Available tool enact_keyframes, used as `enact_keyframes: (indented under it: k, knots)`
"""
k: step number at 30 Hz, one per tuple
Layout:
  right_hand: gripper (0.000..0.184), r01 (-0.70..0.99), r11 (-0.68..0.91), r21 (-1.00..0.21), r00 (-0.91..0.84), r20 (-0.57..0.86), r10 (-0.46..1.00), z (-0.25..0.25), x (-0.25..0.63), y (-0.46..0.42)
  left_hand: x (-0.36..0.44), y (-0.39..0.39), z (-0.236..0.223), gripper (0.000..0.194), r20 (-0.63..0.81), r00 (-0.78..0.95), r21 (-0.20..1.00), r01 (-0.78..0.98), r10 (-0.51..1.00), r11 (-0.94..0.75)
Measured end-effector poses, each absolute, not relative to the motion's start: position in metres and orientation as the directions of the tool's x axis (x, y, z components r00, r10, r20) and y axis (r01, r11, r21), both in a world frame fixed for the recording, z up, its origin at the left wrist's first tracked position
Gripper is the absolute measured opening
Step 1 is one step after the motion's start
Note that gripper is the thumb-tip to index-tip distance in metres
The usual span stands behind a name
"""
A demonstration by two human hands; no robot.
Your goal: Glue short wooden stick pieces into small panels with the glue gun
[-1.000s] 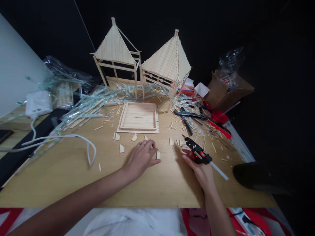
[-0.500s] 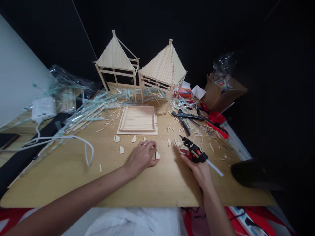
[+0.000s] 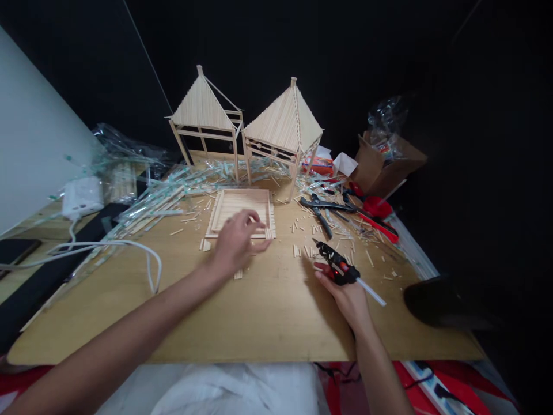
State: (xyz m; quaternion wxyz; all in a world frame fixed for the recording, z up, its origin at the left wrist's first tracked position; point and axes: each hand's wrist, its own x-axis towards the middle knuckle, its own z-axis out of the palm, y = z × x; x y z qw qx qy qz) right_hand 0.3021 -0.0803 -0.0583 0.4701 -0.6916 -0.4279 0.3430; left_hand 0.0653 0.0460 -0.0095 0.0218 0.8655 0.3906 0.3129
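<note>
My left hand is over the front of the shallow wooden-stick tray, pinching a small panel of short sticks between thumb and fingers near the tray's front right corner. Motion blurs this hand slightly. In my right hand is a black hot glue gun, its red light lit and a clear glue stick poking out of the back. The nozzle points up and left, over the table. Another small stick piece lies just below my left hand, and one more is left of it.
Behind the tray stand two stick-built pavilions, one left and one right. Cutters, red-handled tools and scattered stick offcuts lie right. A white cable loops at left. A cardboard box stands at back right.
My left hand has lifted off the table and moved up and left to the tray's front edge, carrying the small stick panel. My right hand with the glue gun has hardly moved.
</note>
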Motion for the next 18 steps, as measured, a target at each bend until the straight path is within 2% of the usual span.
enact_keyframes:
  k: [3, 6, 12, 18]
  knots:
    - [0.043, 0.265, -0.199, -0.943, 0.411, -0.077, 0.909, -0.063, 0.304, -0.081, 0.062, 0.062, 0.029, 0.025, 0.628, 0.352, 0.378, 0.641, 0.694, -0.668]
    - [0.044, 0.252, -0.200, -0.947, 0.422, -0.078, 0.903, -0.067, 0.305, -0.081, 0.066, 0.065, 0.034, 0.025, 0.597, 0.383, 0.419, 0.600, 0.705, -0.681]
    - [0.045, 0.329, -0.185, -0.926, 0.374, -0.052, 0.926, -0.071, 0.308, -0.082, 0.079, 0.055, -0.040, 0.027, 0.330, 0.553, 0.434, 0.631, 0.765, -0.643]
    - [0.041, 0.376, -0.178, -0.909, 0.357, -0.035, 0.933, -0.073, 0.311, -0.082, 0.082, 0.053, -0.069, 0.025, 0.292, 0.564, 0.396, 0.664, 0.773, -0.634]
